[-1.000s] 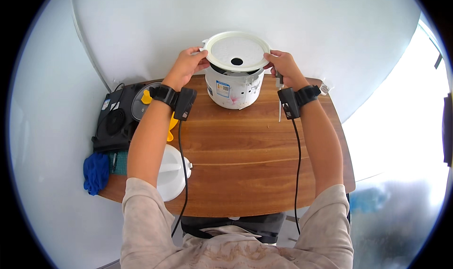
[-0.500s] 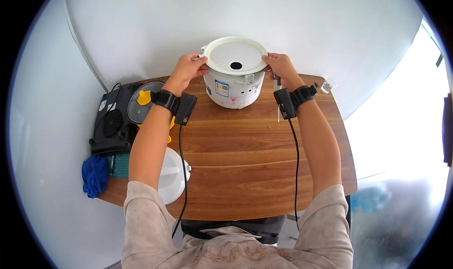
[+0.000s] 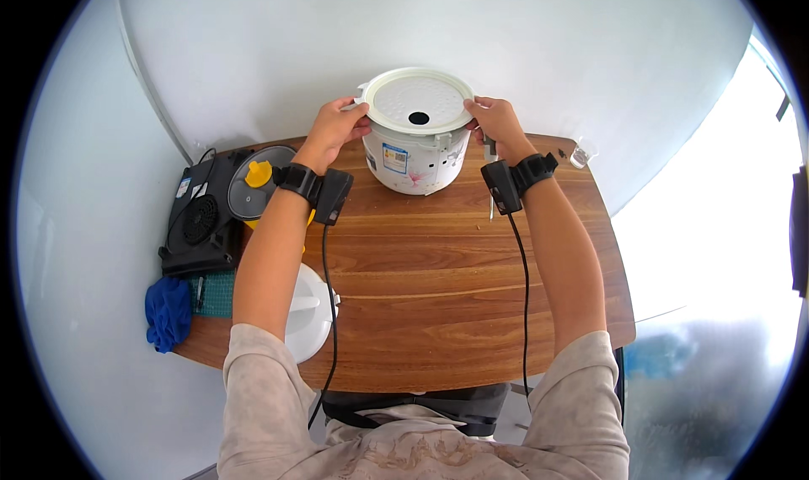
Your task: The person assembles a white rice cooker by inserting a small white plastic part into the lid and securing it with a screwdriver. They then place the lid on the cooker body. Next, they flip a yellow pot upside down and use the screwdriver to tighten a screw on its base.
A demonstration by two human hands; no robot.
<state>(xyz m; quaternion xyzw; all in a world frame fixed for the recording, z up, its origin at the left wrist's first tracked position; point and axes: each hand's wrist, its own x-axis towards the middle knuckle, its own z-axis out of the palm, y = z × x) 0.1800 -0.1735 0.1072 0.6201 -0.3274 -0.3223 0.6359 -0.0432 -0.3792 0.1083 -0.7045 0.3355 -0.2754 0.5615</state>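
Observation:
A white rice cooker point(image 3: 431, 166) with flower print and a blue label stands at the far middle of the table. On its top lies a round white lid panel point(image 3: 417, 92) with a dark hole near its front edge. My left hand point(image 3: 339, 128) pinches the panel's left rim, thumb on top and fingers below. At the right rim my right hand point(image 3: 495, 119) grips it the same way. Fingertips under the rim are partly hidden. Below the right hand, a thin metal shaft point(image 3: 492, 209) lies on the table, partly covered by my wrist.
A white domed cover point(image 3: 308, 328) lies at the near left. Behind it are a pot with a grey lid point(image 3: 246, 200) and yellow knob, a black appliance base point(image 3: 190, 248), a green mat point(image 3: 217, 291) and a blue cloth point(image 3: 168, 313). A clear cup point(image 3: 580, 156) stands far right.
My right forearm has shifted slightly left and inward. Both hands keep their hold on the panel's rim, and the panel has moved very little, if at all.

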